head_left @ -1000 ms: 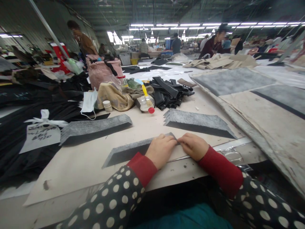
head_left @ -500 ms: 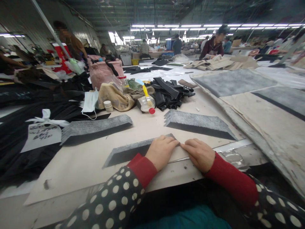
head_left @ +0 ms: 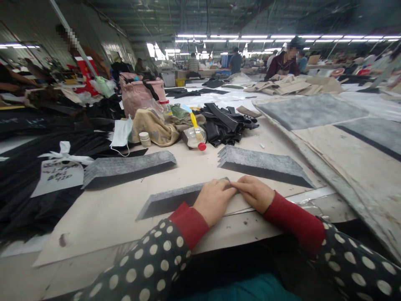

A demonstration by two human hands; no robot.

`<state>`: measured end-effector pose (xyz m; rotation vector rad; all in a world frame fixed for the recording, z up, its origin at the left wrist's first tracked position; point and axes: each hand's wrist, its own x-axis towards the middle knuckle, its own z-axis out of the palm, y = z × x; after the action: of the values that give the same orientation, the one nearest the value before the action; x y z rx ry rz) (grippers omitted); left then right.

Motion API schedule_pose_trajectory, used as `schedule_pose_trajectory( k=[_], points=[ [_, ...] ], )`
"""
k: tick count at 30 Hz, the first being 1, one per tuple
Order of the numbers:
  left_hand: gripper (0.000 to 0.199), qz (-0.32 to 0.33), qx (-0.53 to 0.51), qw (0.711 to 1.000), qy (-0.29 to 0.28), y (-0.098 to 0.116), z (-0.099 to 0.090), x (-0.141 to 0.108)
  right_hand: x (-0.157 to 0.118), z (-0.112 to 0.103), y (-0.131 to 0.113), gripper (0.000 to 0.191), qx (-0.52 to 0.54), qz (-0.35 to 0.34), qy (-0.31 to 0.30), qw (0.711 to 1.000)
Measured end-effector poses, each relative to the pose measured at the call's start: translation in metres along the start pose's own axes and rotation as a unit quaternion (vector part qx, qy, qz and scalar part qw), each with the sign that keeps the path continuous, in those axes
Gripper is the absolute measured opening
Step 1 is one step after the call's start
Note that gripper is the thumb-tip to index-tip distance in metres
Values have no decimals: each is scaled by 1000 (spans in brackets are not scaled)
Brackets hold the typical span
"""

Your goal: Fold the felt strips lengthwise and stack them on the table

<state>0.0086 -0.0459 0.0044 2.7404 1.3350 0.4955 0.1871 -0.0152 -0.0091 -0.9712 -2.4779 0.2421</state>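
A grey-and-black fabric strip point(head_left: 172, 201) with a slanted left end lies on the pale sheet covering the table. My left hand point(head_left: 214, 201) rests over its right part, fingers closed at the far edge of the strip. At the strip's right end, the closed fingers of my right hand point(head_left: 255, 193) pinch the corner and meet my left fingertips. What lies under my palms is hidden. Farther back on the sheet are two fanned stacks of similar strips, a left stack point(head_left: 131, 167) and a right stack point(head_left: 265, 165).
Beyond the stacks lie a clear bottle with a yellow-handled brush point(head_left: 194, 121), a heap of black pieces point(head_left: 224, 121), a small white jar point(head_left: 144, 139) and a face mask point(head_left: 121, 131). Black cloth with a handwritten tag point(head_left: 58, 177) is at left. Layered sheets point(head_left: 341, 154) stand at right. Co-workers are behind.
My right hand has moved left and slightly up along the folded edge, so its fingertips now touch my left hand's. My left hand stays on the strip. The view has shifted slightly.
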Motion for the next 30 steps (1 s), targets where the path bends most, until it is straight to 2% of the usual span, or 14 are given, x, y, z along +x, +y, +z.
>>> schedule_pose_trajectory(
  k=[4, 13, 19, 23, 30],
  points=[
    [26, -26, -20, 999, 8, 0, 2, -1, 0, -1, -3, 34, -13, 2, -1, 1000],
    [20, -17, -65, 998, 9, -9, 0, 2, 7, 8, -2, 33, -108, 2, -23, 994],
    [18, -26, -71, 997, 15, -10, -1, 5, 3, 11, 3, 36, -53, 1, 21, 998],
    [18, -50, -78, 995, 35, -9, -2, 3, 4, 9, 4, 38, -48, 0, 0, 999],
    [20, -37, -80, 996, 13, -11, -1, 4, 14, 6, -1, 36, -116, 0, -50, 992]
  ],
)
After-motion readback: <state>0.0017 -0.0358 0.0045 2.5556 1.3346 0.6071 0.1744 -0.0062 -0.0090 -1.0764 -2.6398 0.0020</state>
